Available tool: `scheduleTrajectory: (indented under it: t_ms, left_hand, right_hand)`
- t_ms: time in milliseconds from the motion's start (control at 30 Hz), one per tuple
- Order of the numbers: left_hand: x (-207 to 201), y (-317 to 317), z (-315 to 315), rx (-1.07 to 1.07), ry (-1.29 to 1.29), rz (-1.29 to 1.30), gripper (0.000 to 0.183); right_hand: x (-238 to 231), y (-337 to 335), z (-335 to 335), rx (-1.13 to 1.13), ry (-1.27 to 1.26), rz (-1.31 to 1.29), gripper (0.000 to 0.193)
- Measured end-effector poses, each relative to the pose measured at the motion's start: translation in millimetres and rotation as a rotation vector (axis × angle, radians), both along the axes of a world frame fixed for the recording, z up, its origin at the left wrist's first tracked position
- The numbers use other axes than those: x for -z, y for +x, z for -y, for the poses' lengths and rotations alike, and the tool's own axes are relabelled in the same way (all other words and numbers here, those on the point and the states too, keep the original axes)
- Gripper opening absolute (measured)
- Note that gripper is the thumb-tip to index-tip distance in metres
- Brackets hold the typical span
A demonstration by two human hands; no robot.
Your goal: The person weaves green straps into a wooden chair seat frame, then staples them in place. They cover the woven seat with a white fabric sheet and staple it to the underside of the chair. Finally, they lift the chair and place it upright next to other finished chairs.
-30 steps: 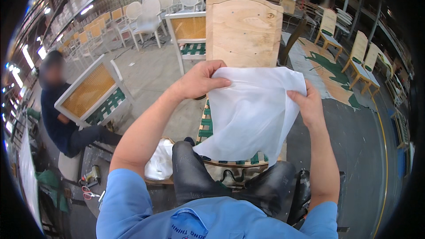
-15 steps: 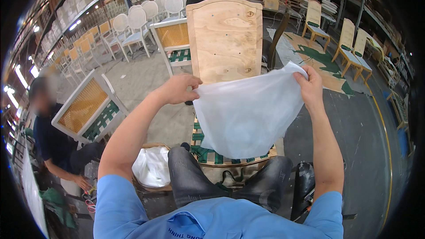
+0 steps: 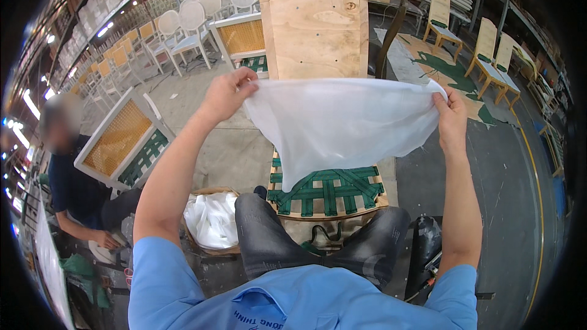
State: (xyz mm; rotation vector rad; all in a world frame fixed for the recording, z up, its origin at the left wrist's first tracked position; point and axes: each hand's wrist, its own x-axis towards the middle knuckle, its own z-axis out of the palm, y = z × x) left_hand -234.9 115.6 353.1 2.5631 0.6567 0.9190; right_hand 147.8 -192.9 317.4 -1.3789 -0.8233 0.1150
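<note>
A thin white sheet of fabric (image 3: pixel 342 122) hangs stretched between my two hands. My left hand (image 3: pixel 229 93) pinches its upper left corner, and my right hand (image 3: pixel 451 113) grips the upper right corner. Its lower edge droops over a wooden chair frame, whose seat is woven with green webbing straps (image 3: pixel 330 192). Behind the sheet rises the chair's plain wooden back panel (image 3: pixel 315 30); the lower part of that panel is hidden by the fabric. The chair stands between my knees.
Beside my left leg sits a box of folded white fabric (image 3: pixel 211 220). At the left a co-worker (image 3: pixel 76 171) sits by a white chair frame with a cane back (image 3: pixel 119 140). White round-backed chairs (image 3: pixel 192 21) stand far left; wooden chairs (image 3: pixel 486 55) far right.
Both hands have risen and spread apart, pulling the sheet's top edge straighter. Its lower edge has lifted, so more of the green webbing shows.
</note>
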Motion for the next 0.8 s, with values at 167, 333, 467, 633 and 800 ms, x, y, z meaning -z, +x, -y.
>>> scheduleTrajectory:
  t_ms: [167,333,467,633,800]
  left_hand:
    - [-2,-17,5,-0.061,0.167,0.058,0.014]
    - [15,-15,-8,-0.058,0.053,0.060,0.017]
    - [4,8,-25,-0.063,-0.027,0.211,0.019]
    - [3,22,-27,-0.028,-0.115,0.051,0.020]
    - [7,34,-34,-0.007,-0.065,0.028,0.021]
  right_hand:
    - [24,3,16,0.032,-0.084,0.014,0.014]
    - [44,8,-3,0.020,-0.094,-0.104,0.014]
    - [17,23,-34,0.108,0.055,-0.019,0.016]
    - [-35,46,-34,0.195,-0.034,0.120,0.016]
    - [-44,59,-38,0.179,-0.137,0.162,0.017]
